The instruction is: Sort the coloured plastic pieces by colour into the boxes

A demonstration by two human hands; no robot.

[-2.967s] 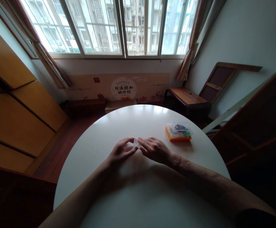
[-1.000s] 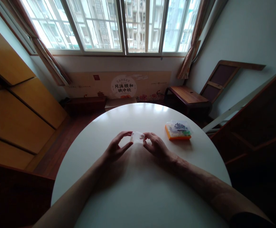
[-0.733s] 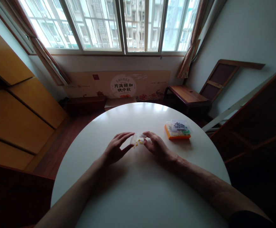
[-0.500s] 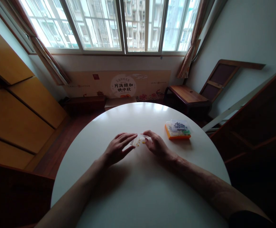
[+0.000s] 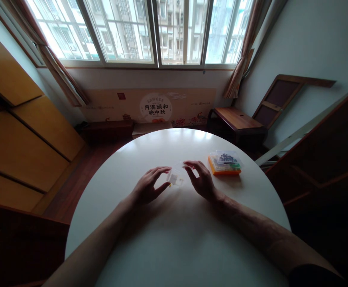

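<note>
A small clear plastic box with a few tiny yellow pieces about it is between my hands near the table's middle. My left hand holds its left side, thumb at the near edge and fingers at the far edge. With thumb and fingertips, my right hand pinches the box's far right part, which looks like a raised clear lid. Blur and glare hide how lid and box join. To the right, an orange box carries a clear case of small dark pieces.
The round white table fills the space before me. Beyond it stand a wooden chair at the back right and a printed banner under the window. Wooden cabinets stand to the left.
My right hand has shifted slightly away from the left, its fingertips now on the clear part at the far right. The clear box is tilted more, and fewer yellow pieces show.
</note>
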